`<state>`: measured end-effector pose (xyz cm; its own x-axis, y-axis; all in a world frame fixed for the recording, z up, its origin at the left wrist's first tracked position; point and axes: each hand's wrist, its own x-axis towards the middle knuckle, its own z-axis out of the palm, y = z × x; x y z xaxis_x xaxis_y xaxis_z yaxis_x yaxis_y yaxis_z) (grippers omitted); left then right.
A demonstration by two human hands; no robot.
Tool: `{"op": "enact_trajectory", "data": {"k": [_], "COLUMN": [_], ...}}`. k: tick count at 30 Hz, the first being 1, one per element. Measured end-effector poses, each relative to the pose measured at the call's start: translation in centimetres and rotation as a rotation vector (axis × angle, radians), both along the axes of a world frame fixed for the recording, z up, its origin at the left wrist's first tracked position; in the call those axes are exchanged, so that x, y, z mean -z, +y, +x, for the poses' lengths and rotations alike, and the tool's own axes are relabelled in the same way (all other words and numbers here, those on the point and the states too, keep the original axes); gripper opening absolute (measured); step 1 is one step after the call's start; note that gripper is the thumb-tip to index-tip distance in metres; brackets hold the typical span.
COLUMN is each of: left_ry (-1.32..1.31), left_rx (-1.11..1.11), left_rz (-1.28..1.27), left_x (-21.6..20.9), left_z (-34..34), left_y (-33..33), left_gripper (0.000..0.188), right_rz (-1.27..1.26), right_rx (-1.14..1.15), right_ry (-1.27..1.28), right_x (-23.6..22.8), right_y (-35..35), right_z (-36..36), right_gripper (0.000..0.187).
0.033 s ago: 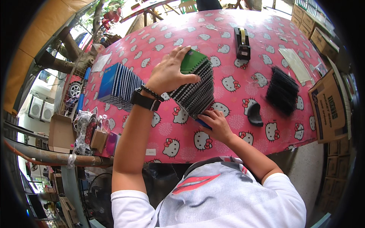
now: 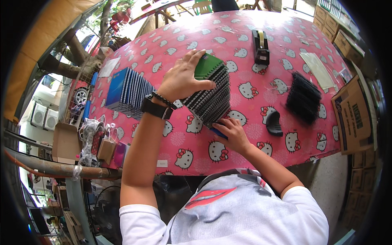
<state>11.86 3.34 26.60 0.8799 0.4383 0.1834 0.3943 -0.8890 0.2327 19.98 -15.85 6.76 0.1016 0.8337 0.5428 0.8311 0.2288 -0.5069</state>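
A tall stack of small spiral-bound notebooks leans in the middle of the table, its black wire spines facing right and its top cover green. My left hand grips the upper end, thumb across the spine side and fingers over the far edge. Low on the same stack, my right hand has its fingers closed at the bottom corner, where a bit of blue cover shows. Part of that grip is hidden. Left of my left wrist stands another stack of blue-covered spiral notebooks, partly behind my forearm.
A pink patterned cloth covers the table. To the right are a tape dispenser, a bundle of black binding coils, a dark curved piece and a pale sheet. A cardboard box stands at the right edge.
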Motion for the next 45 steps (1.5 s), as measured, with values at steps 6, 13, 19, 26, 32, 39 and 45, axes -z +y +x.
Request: {"op": "enact_trajectory", "data": {"k": [6, 13, 19, 26, 32, 39, 45], "left_ry": [-0.018, -0.003, -0.015, -0.025, -0.019, -0.022, -0.012], "left_rx": [0.009, -0.001, 0.023, 0.031, 0.027, 0.033, 0.029], "left_rz": [-0.009, -0.002, -0.004, -0.007, 0.007, 0.005, 0.016], "left_x": [0.4, 0.3, 0.2, 0.4, 0.3, 0.4, 0.3], "left_z": [0.0, -0.2, 0.1, 0.0, -0.1, -0.1, 0.0], "left_y": [0.4, 0.4, 0.4, 0.4, 0.4, 0.5, 0.4], "left_gripper": [0.102, 0.101, 0.101, 0.1, 0.1, 0.1, 0.1], "right_rz": [-0.638, 0.032, -0.215, -0.298, -0.032, -0.36, -0.409], "right_rx": [-0.287, 0.005, -0.132, -0.176, 0.007, -0.157, -0.195], "right_ry": [1.346, 0.024, 0.488, 0.678, -0.005, 0.647, 0.856], "right_x": [0.6, 0.4, 1.7, 1.3, 1.5, 1.8, 2.0], "right_y": [0.7, 0.1, 0.1, 0.1, -0.1, 0.0, 0.4], "right_z": [0.8, -0.1, 0.6, 0.8, 0.1, 0.6, 0.9], "right_gripper": [0.04, 0.041, 0.038, 0.038, 0.044, 0.034, 0.033]}}
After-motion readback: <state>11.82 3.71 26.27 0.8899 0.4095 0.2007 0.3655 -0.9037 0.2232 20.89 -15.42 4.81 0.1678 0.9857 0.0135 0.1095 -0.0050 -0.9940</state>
